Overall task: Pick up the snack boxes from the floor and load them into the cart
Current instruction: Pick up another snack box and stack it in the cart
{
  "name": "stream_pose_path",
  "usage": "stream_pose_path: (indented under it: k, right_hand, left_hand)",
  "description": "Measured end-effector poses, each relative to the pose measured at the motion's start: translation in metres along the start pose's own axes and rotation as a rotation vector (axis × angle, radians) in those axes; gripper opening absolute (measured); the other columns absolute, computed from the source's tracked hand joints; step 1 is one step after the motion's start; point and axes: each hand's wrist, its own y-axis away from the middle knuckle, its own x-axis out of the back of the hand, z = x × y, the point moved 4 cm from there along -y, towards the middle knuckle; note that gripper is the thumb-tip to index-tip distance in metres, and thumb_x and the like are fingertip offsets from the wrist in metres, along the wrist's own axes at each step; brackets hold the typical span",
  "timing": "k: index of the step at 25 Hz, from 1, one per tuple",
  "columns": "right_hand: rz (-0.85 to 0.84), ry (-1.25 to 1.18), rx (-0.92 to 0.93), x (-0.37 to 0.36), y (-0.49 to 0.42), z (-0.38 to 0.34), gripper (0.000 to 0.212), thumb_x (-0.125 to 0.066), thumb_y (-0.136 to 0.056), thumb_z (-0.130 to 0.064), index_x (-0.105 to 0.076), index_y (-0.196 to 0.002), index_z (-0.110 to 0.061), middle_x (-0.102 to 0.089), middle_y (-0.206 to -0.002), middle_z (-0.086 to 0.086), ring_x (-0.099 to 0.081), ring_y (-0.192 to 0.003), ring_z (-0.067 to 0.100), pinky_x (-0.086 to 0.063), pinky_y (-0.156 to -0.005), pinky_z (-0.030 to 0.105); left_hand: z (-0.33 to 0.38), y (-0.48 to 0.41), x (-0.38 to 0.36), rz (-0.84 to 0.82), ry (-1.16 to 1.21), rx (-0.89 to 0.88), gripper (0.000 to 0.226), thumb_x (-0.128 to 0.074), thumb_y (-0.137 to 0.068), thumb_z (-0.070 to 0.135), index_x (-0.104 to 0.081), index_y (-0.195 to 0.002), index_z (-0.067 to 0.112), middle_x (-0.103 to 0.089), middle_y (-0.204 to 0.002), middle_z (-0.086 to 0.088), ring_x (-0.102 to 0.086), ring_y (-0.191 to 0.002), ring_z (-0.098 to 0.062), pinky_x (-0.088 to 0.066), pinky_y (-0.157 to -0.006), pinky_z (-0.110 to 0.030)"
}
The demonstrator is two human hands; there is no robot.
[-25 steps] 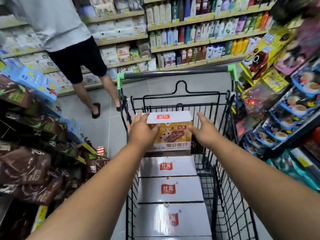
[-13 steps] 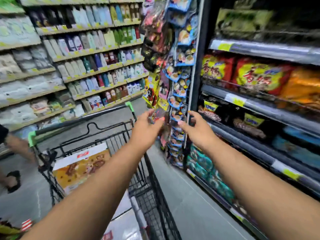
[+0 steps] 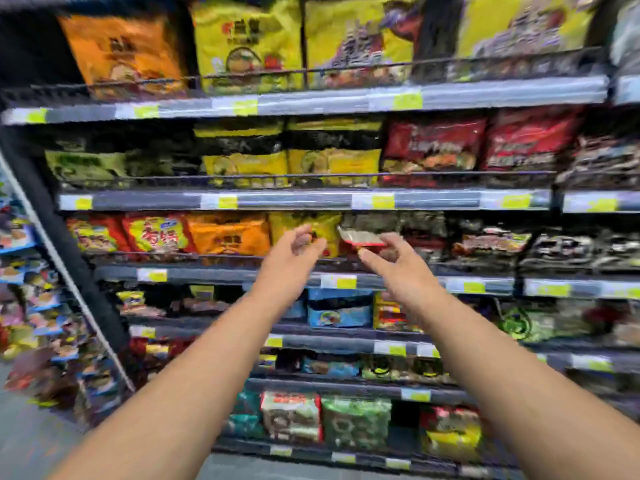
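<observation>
Neither the cart nor any snack box is in view; the picture is blurred by motion. Both my arms stretch forward in front of a store shelf. My left hand hangs in the air with its fingers loosely curled and apart, holding nothing. My right hand is beside it, fingers spread and empty. Both hands hover in front of the middle shelf without touching it.
A tall shelving unit full of snack bags fills the view, with yellow price tags on each rail. A hanging rack of small packets stands at the left. A strip of grey floor shows at lower left.
One second ago both hands held a snack box over the cart. They let it go in the cart, and my view swung right, away from the cart, to face the shelves.
</observation>
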Motion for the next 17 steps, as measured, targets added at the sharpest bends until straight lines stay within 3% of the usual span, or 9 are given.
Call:
stream_pose_path:
  k: [6,12,17]
  right_hand:
    - [0.337,-0.024,-0.034,0.242,0.030,0.024,0.075,-0.068,-0.071,-0.065,-0.041,-0.137,-0.040,-0.049,-0.139,-0.002,-0.054,-0.119,0.021,-0.049,-0.094,0.047]
    - [0.671,-0.025,-0.099,0.409,0.070,0.066,0.064,-0.064,-0.087,-0.052,-0.038,-0.143,-0.036,-0.047,-0.134,-0.004,-0.054,-0.116,0.019,-0.050,-0.097,0.050]
    - [1.059,-0.014,-0.160,0.538,0.127,0.103,0.072,-0.069,-0.079,-0.057,-0.042,-0.141,-0.031,-0.049,-0.134,-0.001,-0.054,-0.116,0.021,-0.049,-0.098,0.050]
  left_hand:
    - [0.083,0.014,-0.240,-0.336,0.105,-0.090,0.040,-0.059,-0.096,0.017,-0.051,-0.134,0.009,-0.060,-0.124,-0.007,-0.056,-0.091,-0.005,-0.043,-0.075,-0.010]
    - [0.127,0.033,-0.438,-0.703,0.201,-0.135,0.037,-0.059,-0.095,0.035,-0.054,-0.132,0.028,-0.059,-0.124,0.009,-0.056,-0.116,-0.009,-0.044,-0.098,-0.030]
    - [0.159,0.075,-0.614,-1.029,0.271,-0.171,0.027,-0.061,-0.094,0.035,-0.056,-0.120,0.033,-0.060,-0.112,0.017,-0.058,-0.109,-0.006,-0.045,-0.104,-0.037]
